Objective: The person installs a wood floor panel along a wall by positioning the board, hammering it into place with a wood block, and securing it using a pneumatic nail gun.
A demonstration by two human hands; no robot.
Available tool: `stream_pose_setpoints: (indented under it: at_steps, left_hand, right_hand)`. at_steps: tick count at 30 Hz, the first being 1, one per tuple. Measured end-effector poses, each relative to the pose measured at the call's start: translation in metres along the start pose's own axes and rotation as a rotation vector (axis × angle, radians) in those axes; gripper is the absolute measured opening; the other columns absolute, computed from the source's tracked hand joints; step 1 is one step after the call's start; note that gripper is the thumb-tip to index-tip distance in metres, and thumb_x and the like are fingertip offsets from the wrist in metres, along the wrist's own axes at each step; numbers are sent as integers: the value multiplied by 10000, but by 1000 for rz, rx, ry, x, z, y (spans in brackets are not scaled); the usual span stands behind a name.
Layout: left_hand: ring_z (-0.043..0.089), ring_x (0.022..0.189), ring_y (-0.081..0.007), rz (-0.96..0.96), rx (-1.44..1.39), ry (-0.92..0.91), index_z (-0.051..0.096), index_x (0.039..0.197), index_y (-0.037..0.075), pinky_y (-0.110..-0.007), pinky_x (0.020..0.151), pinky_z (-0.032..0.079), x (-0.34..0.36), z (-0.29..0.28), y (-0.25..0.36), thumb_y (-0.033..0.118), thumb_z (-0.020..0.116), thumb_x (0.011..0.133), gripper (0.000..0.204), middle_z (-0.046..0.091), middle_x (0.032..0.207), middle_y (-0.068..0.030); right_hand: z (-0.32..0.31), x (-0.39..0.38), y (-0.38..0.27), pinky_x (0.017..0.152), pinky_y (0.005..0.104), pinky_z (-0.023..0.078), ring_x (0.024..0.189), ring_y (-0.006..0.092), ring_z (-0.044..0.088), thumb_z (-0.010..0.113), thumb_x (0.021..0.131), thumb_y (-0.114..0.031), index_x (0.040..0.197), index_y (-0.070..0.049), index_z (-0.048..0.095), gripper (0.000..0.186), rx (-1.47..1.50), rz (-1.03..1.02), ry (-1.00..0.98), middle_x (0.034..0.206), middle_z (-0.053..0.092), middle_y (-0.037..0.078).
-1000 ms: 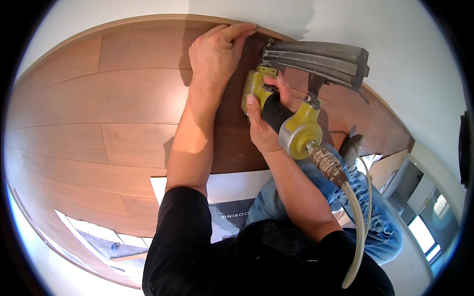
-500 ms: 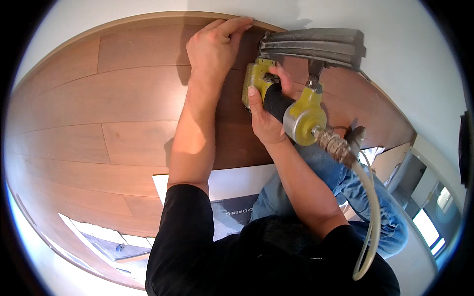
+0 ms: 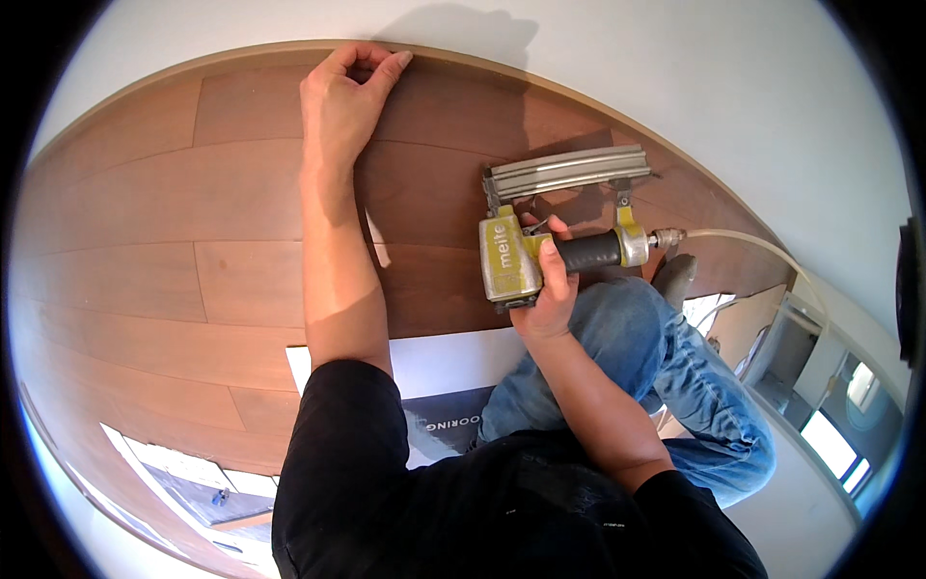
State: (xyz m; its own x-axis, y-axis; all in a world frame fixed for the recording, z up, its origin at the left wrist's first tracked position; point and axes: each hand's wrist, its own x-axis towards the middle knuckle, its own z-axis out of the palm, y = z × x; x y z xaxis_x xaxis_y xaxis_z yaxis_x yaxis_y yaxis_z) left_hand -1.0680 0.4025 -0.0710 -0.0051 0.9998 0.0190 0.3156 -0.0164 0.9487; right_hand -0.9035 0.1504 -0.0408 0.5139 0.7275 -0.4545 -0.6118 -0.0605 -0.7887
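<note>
Head view: the right grip (image 3: pixel 552 292) wraps firmly round a nail gun (image 3: pixel 590 253); the left grip (image 3: pixel 340 101) pinches a trim strip (image 3: pixel 473 67).

Nail gun (image 3: pixel 590 253): yellow-green and silver body, black grip, grey magazine.
Gun pose: held sideways, grip pointed right, magazine turned toward the trim.
Trim strip (image 3: pixel 473 66): thin, brown, seated along the foot of the wall (image 3: pixel 675 77).

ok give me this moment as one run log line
left hand: fingertips at wooden trim along wall | right hand: gripping yellow nail gun | pale hose: connected to nail gun
</note>
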Motion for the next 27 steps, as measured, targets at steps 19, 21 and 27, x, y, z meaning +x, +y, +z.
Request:
stream_pose_setpoints:
  at_steps: [19, 21, 27]
  left_hand:
    - [692, 642, -332, 204, 725, 13, 776, 767, 141, -427, 592, 551, -10, 38, 12, 729, 650, 825, 604, 695, 644, -99]
    - [705, 714, -341, 212, 698, -38, 786, 826, 128, -432, 647, 551, -7, 45, 19, 723, 650, 833, 610, 720, 718, -120]
    - [718, 984, -287, -87, 766, -129, 794, 1094, 135, -397, 857, 540, 4, 42, 8, 704, 633, 871, 632, 768, 1037, -103]
  right_hand:
    - [-30, -2, -16, 644, 286, 522, 821, 118, 654, 561, 1007, -568, 1199, -102, 617, 508, -629, 596, 120, 1026, 697, 10]
    - [-42, -5, -20, 672, 306, 532, 806, 128, 648, 575, 1004, -558, 1191, -93, 620, 503, -690, 659, 172, 1044, 695, 27]
    - [-41, -37, -147, 864, 277, 516, 996, 109, 626, 677, 1008, -236, 1290, -14, 618, 364, -731, 346, -344, 1116, 688, 52]
